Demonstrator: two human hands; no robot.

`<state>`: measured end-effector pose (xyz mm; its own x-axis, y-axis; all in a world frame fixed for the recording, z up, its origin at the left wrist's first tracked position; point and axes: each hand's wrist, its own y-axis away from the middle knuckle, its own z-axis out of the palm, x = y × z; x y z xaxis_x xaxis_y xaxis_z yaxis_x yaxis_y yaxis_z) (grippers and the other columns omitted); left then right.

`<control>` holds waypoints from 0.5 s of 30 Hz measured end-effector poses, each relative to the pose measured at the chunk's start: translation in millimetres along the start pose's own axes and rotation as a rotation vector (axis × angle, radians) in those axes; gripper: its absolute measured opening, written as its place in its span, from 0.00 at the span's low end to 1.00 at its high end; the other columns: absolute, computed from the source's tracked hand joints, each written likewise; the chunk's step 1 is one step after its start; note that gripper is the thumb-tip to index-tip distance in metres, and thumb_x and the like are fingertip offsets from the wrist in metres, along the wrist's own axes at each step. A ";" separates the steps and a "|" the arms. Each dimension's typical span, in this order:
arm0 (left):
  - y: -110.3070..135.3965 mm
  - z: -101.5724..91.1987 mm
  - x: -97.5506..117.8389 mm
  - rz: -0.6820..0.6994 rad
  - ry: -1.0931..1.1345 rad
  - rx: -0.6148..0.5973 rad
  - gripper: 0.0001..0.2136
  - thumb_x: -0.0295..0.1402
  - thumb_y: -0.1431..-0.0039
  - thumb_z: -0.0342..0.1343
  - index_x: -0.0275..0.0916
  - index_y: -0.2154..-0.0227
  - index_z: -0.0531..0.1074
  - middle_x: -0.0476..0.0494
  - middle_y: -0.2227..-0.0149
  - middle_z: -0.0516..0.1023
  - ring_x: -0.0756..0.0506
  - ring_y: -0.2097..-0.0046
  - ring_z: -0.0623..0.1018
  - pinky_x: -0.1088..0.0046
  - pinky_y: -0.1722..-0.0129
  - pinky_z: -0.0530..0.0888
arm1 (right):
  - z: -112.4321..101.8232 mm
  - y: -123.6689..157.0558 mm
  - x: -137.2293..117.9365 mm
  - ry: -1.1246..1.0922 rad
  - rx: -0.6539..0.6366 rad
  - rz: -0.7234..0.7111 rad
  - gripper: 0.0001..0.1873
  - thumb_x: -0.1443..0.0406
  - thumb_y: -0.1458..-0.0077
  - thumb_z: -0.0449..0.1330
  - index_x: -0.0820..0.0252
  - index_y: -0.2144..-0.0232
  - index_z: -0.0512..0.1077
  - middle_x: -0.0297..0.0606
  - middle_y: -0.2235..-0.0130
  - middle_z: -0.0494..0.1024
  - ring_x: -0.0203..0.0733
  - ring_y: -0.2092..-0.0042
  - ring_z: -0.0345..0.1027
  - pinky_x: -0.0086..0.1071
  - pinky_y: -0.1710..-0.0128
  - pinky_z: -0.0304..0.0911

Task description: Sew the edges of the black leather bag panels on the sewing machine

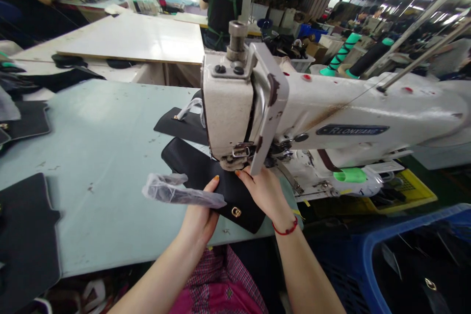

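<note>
A black leather piece [206, 171] with a small gold clasp [236, 212] lies on the table under the head of a white sewing machine [235, 103]. My left hand [200, 216] grips its near edge, thumb on top, together with a crumpled clear plastic wrap [172, 190]. My right hand [263, 189] rests on the piece just below the presser foot [235, 159], fingers pressed on the leather; a red cord circles that wrist. Whether the needle touches the leather is hidden by the machine head.
A second black piece [182, 125] lies behind the machine head. Black cut panels [25, 235] lie along the pale green table's [91, 157] left edge. A blue crate [405, 265] stands at lower right, a yellow tray [412, 191] under the machine. A person in a green apron [222, 2] works at the back.
</note>
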<state>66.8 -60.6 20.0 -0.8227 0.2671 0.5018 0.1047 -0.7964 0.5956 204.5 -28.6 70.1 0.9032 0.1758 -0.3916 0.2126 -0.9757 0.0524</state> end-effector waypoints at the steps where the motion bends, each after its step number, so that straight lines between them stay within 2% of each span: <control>1: -0.5 0.9 2.4 -0.006 -0.016 0.007 0.13 0.20 0.41 0.54 0.29 0.53 0.74 0.35 0.58 0.83 0.40 0.54 0.82 0.64 0.51 0.79 | 0.9 0.0 0.2 -0.011 0.001 0.004 0.17 0.60 0.34 0.53 0.58 0.68 0.78 0.40 0.65 0.82 0.41 0.62 0.75 0.29 0.67 0.55; 6: -7.4 2.1 19.5 -0.027 -0.125 0.037 0.13 0.19 0.42 0.54 0.28 0.54 0.74 0.34 0.60 0.83 0.41 0.61 0.84 0.65 0.55 0.81 | 11.2 2.7 3.1 -0.165 0.034 -0.009 0.16 0.60 0.34 0.54 0.60 0.69 0.77 0.41 0.66 0.81 0.40 0.62 0.74 0.28 0.66 0.56; 11: -23.9 -2.6 42.5 -0.077 -0.325 -0.050 0.14 0.19 0.44 0.55 0.27 0.55 0.75 0.32 0.63 0.84 0.39 0.66 0.84 0.62 0.63 0.83 | 29.3 8.6 2.1 -0.371 0.076 -0.018 0.16 0.63 0.34 0.53 0.61 0.71 0.76 0.38 0.70 0.80 0.36 0.68 0.71 0.26 0.70 0.54; 15: -37.6 -5.3 59.2 -0.129 -0.457 -0.081 0.11 0.20 0.45 0.56 0.28 0.58 0.77 0.33 0.66 0.84 0.39 0.70 0.83 0.65 0.69 0.82 | 42.0 11.7 -1.3 -0.468 0.115 -0.009 0.16 0.64 0.34 0.53 0.61 0.73 0.75 0.36 0.72 0.78 0.35 0.71 0.67 0.26 0.72 0.52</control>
<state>11.2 -17.6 23.9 -0.4940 0.5636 0.6621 -0.0408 -0.7757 0.6298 190.1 -45.7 32.6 0.6313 0.1323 -0.7642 0.1533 -0.9872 -0.0442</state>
